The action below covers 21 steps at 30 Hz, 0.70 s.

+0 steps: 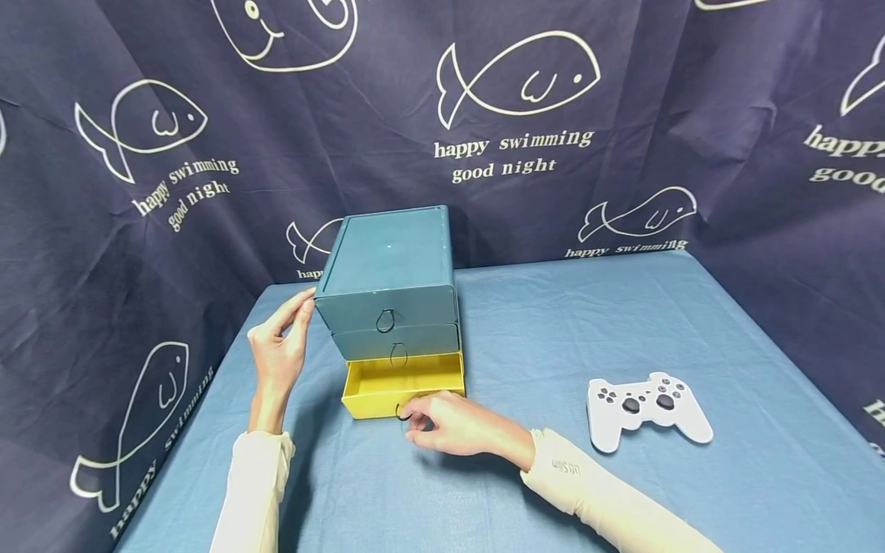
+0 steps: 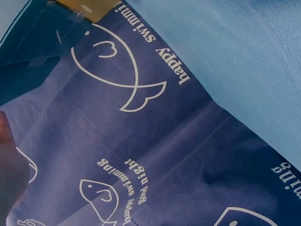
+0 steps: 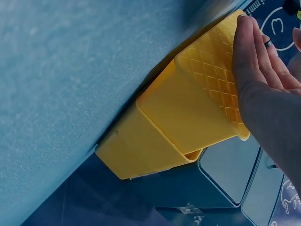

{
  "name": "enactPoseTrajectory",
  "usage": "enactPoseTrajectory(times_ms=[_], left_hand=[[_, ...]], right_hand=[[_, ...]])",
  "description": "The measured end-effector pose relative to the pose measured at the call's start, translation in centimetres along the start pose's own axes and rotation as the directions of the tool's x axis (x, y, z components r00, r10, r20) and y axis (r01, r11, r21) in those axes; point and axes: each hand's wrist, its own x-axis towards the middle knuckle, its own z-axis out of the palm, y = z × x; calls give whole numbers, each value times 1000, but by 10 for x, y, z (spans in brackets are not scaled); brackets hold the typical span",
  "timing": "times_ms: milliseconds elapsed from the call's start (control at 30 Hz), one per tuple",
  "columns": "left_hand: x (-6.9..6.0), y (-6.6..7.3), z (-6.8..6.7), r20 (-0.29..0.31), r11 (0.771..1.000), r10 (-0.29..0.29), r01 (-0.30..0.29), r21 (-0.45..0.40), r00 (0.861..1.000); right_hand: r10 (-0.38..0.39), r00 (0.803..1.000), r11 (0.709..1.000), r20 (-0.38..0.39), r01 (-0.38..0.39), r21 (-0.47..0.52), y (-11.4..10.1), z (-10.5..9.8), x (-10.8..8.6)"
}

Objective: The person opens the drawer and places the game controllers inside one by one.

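A small drawer cabinet (image 1: 390, 250) stands on the table with two teal drawers above a yellow one. The yellow bottom drawer (image 1: 373, 405) is pulled partway out, and what I see of its inside is bare. My right hand (image 1: 456, 422) is at its front, a finger hooked through the black loop pull (image 3: 268, 44). In the right wrist view, the drawer's front has a diamond pattern. With nearly straight fingers, my left hand (image 1: 280, 346) touches the cabinet's upper left front corner. Only a dark edge of that hand shows in the left wrist view.
A white game controller (image 1: 646, 411) lies on the blue tablecloth (image 1: 539, 330) to the right. Navy curtains (image 1: 512, 215) printed with fish and lettering hang behind and at both sides. Black loop pulls (image 1: 385, 321) hang on the teal drawers.
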Motion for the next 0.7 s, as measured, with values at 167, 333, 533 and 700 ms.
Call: enactPoseTrajectory(times_ms=[167, 333, 533, 700], left_hand=[[-1, 1, 0, -5, 1000, 2, -2, -12, 1000], [0, 2, 0, -4, 1000, 0, 0, -13, 1000], [0, 1, 0, -10, 1000, 1, -1, -5, 1000], [0, -1, 0, -4, 1000, 1, -1, -7, 1000]], right_hand=[[-1, 1000, 1000, 1, 1, 6, -2, 2, -2], [1, 1000, 1000, 9, -1, 6, -5, 2, -6], [-2, 1000, 1000, 20, 3, -14, -8, 3, -9], [-6, 1000, 1000, 18, 6, -22, -9, 6, -11]])
